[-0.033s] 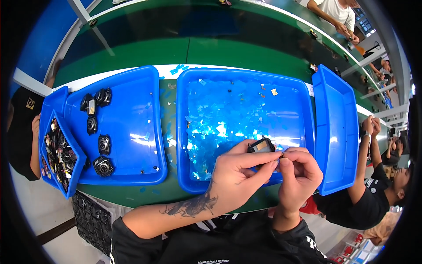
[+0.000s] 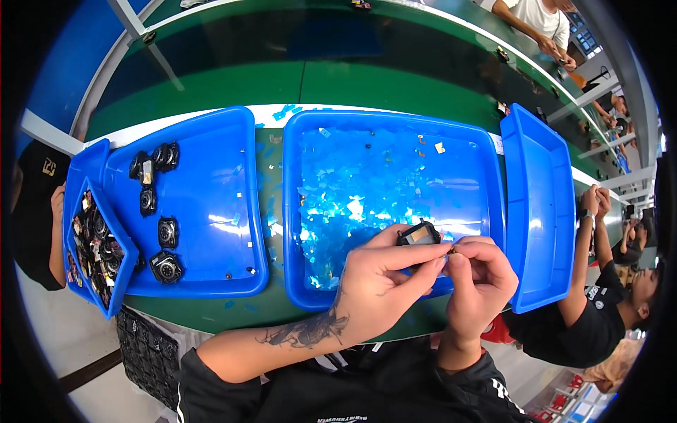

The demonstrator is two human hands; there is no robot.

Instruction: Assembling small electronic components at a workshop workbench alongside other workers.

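A small black component with a pale, tan-coloured face is sitting tilted, that face turned upward, just above the near rim of the middle blue tray. It is being pinched from the left by the left hand and from the right by the right hand, whose fingertips are meeting at its lower right corner.

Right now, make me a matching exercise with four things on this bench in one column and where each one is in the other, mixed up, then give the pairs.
Things:
1. small black part
2. blue film scraps
3. row of round black parts
4. empty blue tray

Places:
A. in the left blue tray
B. held between both hands
C. far right, tilted on edge
D. in the middle blue tray

Pairs: 1-B, 2-D, 3-A, 4-C. The left hand and right hand pinch the part together.
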